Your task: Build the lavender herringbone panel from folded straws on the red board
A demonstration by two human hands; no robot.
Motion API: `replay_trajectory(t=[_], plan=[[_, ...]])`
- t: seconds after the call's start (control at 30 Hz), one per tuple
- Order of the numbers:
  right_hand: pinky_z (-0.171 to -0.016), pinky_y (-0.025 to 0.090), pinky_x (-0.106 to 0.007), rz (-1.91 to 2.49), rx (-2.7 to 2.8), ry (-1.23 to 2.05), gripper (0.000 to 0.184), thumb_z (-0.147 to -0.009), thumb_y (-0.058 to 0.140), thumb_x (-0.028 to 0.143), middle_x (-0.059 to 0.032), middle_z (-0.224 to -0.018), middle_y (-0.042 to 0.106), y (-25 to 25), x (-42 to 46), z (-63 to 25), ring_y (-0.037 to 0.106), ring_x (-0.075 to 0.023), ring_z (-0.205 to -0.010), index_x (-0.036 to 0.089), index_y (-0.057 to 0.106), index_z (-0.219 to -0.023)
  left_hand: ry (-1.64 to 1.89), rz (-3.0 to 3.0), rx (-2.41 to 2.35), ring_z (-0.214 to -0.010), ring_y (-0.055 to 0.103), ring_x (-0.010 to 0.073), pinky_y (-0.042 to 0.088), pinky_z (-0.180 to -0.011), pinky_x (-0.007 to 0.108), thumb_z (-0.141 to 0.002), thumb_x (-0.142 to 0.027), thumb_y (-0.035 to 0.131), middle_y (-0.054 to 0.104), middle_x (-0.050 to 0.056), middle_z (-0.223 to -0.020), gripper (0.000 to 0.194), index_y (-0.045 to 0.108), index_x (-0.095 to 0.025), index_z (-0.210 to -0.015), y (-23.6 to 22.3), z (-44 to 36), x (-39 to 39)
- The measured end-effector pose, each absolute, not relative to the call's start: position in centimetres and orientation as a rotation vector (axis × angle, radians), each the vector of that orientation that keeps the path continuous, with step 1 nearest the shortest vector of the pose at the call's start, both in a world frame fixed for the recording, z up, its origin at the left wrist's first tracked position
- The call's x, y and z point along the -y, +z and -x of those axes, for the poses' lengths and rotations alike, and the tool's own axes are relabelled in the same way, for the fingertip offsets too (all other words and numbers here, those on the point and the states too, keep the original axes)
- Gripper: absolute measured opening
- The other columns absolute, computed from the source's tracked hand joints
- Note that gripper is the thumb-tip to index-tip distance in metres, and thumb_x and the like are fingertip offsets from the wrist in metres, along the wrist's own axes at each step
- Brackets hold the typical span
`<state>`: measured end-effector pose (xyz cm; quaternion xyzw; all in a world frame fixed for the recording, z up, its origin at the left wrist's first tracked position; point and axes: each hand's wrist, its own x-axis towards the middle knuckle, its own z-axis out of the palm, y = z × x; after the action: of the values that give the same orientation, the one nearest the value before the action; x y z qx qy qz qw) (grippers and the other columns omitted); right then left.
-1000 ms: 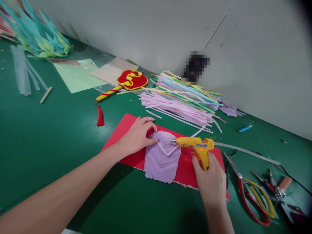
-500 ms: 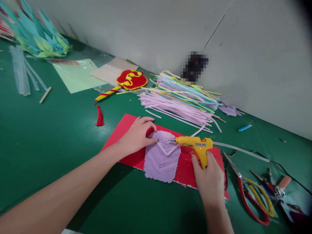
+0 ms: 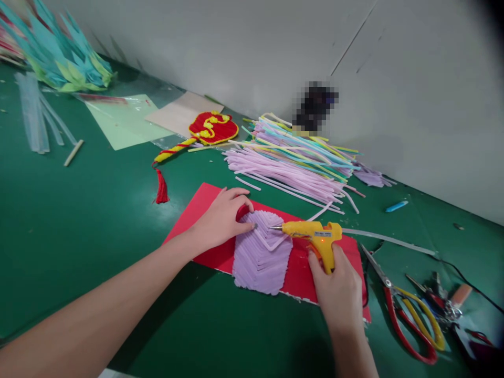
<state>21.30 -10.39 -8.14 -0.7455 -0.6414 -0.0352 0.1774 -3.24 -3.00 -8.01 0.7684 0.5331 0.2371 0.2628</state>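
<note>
A panel of lilac pipe cleaners (image 3: 260, 270), laid in nested V rows, rests on a red board (image 3: 303, 278). On it lies a paler bent pipe cleaner (image 3: 271, 248). My left hand (image 3: 222, 218) reaches over the board with fingers curled, thumb and index at the panel's upper left, the thumb at the bent pipe cleaner's left end. My right hand (image 3: 340, 286) is wrapped round the handle of a yellow glue gun (image 3: 311, 229), its indicator lit. The metal nozzle points left, just above the panel inside the V; whether it touches is unclear. A long clear glue stick (image 3: 394, 240) sticks out behind.
Beyond the board lies a heap of coloured pipe cleaners (image 3: 291, 168). Scissors (image 3: 405, 304) and keys (image 3: 449, 304) are at right, near a dark cable. A red and yellow fan (image 3: 214, 128) with a tassel, paper sheets (image 3: 122, 123) and clear glue sticks (image 3: 33, 115) lie farther left.
The glue gun has shifted slightly left with my right hand, its nozzle staying over the panel's upper part. The glue stick behind it has moved left too. My left hand stays in place.
</note>
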Motion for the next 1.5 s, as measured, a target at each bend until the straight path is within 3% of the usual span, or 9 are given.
replay_trajectory(t=[0.27,0.4,0.57,0.93,1.3,1.5], plan=[[-0.063,0.044,-0.030,2.086,1.812,-0.078,0.047,-0.084,0.037,0.051,-0.0144,-0.094,0.065,-8.13,10.35,-21.28,0.060,-0.0244,-0.079,0.013,0.056,-0.104,0.636,-2.086,-1.442,-0.125,0.036,0.0240,0.014,-0.109,0.050,-0.072,-0.035,0.065,0.045,0.006,-0.127,0.023,0.056,-0.023,-0.089,-7.99,3.34,3.05],[-0.057,0.041,-0.029,2.096,1.830,-0.104,0.046,-0.083,0.038,0.052,-0.0116,-0.083,0.065,-7.99,10.35,-21.15,0.059,-0.0235,-0.070,0.014,0.057,-0.100,0.634,-2.087,-1.445,-0.125,0.036,0.0244,0.015,-0.109,0.050,-0.072,-0.036,0.064,0.045,0.005,-0.128,0.023,0.056,-0.023,-0.089,-7.98,3.31,3.01],[-0.058,0.041,-0.029,2.078,1.805,-0.106,0.047,-0.084,0.036,0.051,-0.0136,-0.093,0.065,-7.99,10.37,-21.05,0.059,-0.0238,-0.075,0.014,0.056,-0.104,0.623,-2.097,-1.444,-0.126,0.035,0.0240,0.014,-0.109,0.050,-0.072,-0.036,0.064,0.046,0.006,-0.127,0.023,0.056,-0.023,-0.089,-7.99,3.27,2.96],[-0.054,0.039,-0.030,2.142,1.738,-0.106,0.051,-0.081,0.038,0.055,-0.0141,-0.084,0.064,-7.67,10.25,-20.72,0.059,-0.0256,-0.070,0.011,0.054,-0.102,0.639,-2.085,-1.439,-0.125,0.036,0.0236,0.015,-0.109,0.051,-0.072,-0.036,0.065,0.046,0.006,-0.127,0.023,0.055,-0.023,-0.089,-8.02,3.27,2.96],[-0.061,0.042,-0.029,2.130,1.825,-0.122,0.044,-0.084,0.038,0.047,-0.0147,-0.101,0.064,-8.06,10.42,-21.12,0.060,-0.0250,-0.084,0.013,0.055,-0.108,0.630,-2.063,-1.442,-0.124,0.036,0.0249,0.017,-0.108,0.051,-0.072,-0.034,0.065,0.046,0.007,-0.127,0.022,0.056,-0.022,-0.088,-7.59,3.17,3.06],[-0.054,0.039,-0.029,2.190,1.808,-0.161,0.045,-0.082,0.042,0.051,-0.0123,-0.087,0.066,-7.91,10.42,-21.17,0.060,-0.0253,-0.072,0.013,0.056,-0.102,0.628,-2.061,-1.436,-0.123,0.036,0.0247,0.018,-0.107,0.050,-0.072,-0.033,0.065,0.045,0.008,-0.127,0.022,0.057,-0.021,-0.088,-7.54,3.13,3.08]])
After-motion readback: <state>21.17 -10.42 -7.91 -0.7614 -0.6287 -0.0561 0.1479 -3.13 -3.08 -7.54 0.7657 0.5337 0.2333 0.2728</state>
